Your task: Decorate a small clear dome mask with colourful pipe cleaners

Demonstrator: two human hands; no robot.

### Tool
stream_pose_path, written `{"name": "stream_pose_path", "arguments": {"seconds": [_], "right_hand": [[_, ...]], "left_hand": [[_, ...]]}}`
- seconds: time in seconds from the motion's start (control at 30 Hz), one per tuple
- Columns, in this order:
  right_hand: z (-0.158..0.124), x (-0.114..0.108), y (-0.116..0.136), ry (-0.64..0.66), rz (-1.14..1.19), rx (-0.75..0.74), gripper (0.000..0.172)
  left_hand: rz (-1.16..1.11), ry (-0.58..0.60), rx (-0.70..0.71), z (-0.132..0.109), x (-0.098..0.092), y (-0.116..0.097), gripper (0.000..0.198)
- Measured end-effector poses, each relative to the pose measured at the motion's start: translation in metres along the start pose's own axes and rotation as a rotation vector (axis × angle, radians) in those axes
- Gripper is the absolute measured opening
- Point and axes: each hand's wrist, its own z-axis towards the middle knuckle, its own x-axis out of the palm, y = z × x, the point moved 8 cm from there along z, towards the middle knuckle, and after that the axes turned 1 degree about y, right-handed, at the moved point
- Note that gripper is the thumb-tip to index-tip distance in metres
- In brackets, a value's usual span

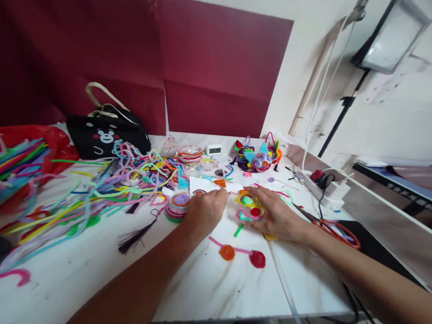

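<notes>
My right hand (277, 213) curls around a clear rounded piece decorated with coiled pipe cleaners (248, 213) in yellow, green, red, pink and teal. Close by on its left, my left hand (208, 212) is closed in a pinch at the piece's upper edge. What its fingertips hold is too small to make out. Beside the left wrist sits a round striped pipe-cleaner piece (178, 206) with a purple top. In front of both hands lie an orange coil (227, 253) and a red coil (258, 259) on pink stems. A short green pipe-cleaner piece (239, 230) lies just below the held piece.
Loose pipe cleaners (101, 192) heap across the left, beside a red bag (57, 140) and a black pouch (103, 134). Finished-looking colourful ornaments (259, 155) stand at the back. Orange-handled scissors (337, 232), a power strip (326, 192) and a lamp (392, 35) are on the right.
</notes>
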Motion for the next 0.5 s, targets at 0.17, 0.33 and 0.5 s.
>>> {"name": "stream_pose_path", "arguments": {"seconds": [0.17,0.33,0.5], "right_hand": [[0.011,0.003,0.001,-0.003,0.025,0.015,0.075],[0.019,0.013,-0.003,0.018,0.011,0.021,0.074],[0.021,0.022,-0.009,0.056,-0.024,0.027,0.069]], "left_hand": [[-0.129,-0.175,0.079,-0.006,-0.01,-0.012,0.024],[-0.302,-0.366,0.159,-0.006,-0.055,-0.029,0.021],[-0.596,-0.116,0.426,-0.036,-0.099,-0.082,0.033]]}}
